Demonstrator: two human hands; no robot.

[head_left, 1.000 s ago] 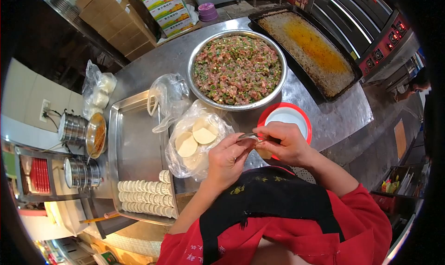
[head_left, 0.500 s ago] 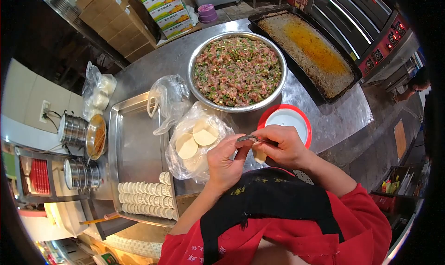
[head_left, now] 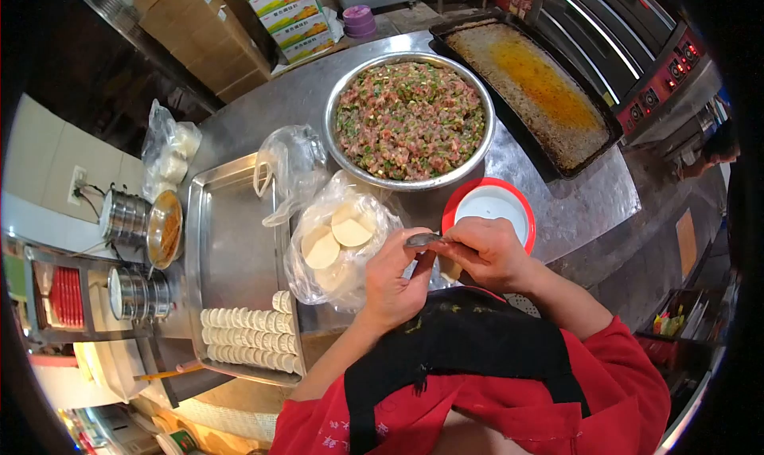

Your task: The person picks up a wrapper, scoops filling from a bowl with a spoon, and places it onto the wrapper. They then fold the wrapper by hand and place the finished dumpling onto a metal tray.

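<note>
A metal spoon lies across between my two hands, in front of the black apron. My left hand is closed by the spoon's bowl end; what its fingers pinch is hidden. My right hand is closed round the spoon's handle. A pale piece of dough shows partly beneath my right hand. Round dough wrappers lie in an open plastic bag to the left of my left hand. Behind my right hand stands a white bowl with a red rim.
A large steel bowl holds minced filling. At the left, a metal tray carries rows of pleated dumplings. A black baking pan lies at the back right. Steamers and another bagged bundle are further left.
My left hand has moved slightly right, closer to my right hand. The pale dough under my right hand is now more hidden.
</note>
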